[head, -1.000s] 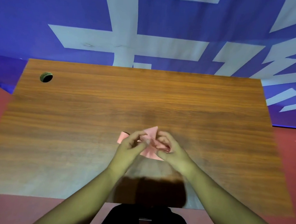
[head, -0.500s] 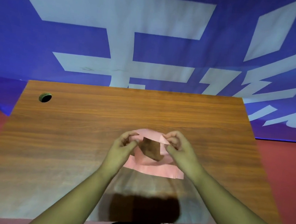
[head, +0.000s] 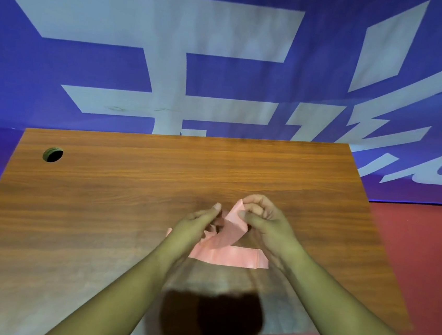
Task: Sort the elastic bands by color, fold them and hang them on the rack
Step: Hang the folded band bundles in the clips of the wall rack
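1. Blue and wide, a cloth banner with big pale characters fills the upper part of my view.
2. A brown wood-grain table stands below it, on a red floor.
3. A pink flat elastic band is near the front middle of the table. One strip lies flat on the wood and the other part is lifted between my hands.
4. My right hand has its fingers curled, and thumb and forefinger pinch the raised end of the band.
5. My left hand is just beside it. Its thumb pinches a crumpled fold, and the other fingers are blurred and mostly hidden.
6. A small round dark hole is at the far left corner, well apart from the band.
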{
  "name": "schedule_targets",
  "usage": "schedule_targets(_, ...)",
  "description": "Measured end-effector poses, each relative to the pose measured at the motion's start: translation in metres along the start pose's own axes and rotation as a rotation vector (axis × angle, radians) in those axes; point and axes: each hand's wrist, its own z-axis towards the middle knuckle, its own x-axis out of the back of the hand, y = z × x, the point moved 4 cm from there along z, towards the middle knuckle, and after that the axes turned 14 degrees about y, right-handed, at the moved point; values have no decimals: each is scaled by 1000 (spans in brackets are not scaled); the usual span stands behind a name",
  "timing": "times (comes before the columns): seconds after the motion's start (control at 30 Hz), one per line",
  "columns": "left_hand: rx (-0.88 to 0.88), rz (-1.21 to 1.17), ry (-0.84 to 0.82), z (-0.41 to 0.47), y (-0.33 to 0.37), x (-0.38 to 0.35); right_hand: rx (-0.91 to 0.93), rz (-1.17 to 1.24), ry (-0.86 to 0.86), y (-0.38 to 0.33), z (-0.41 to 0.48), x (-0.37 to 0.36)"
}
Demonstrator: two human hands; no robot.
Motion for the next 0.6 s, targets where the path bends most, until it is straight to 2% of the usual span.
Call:
schedule_targets(0.07,112,-120,-37,-2,0,-10,5,-26,-10,2,0,1)
schedule_targets(0.13,103,-191,-59,-2,3,-17,24,-82,16,1,0,3)
schedule_targets(0.4,-215,-31,-10,-2,22,-13,150,-273,104,-10,2,11)
schedule_targets(0.5,-287,-49,-103,-6,32,-11,189,-281,84,-14,2,6)
schedule_targets(0.6,-372,48,-173,-9,39,-10,235,-261,111,-19,3,2)
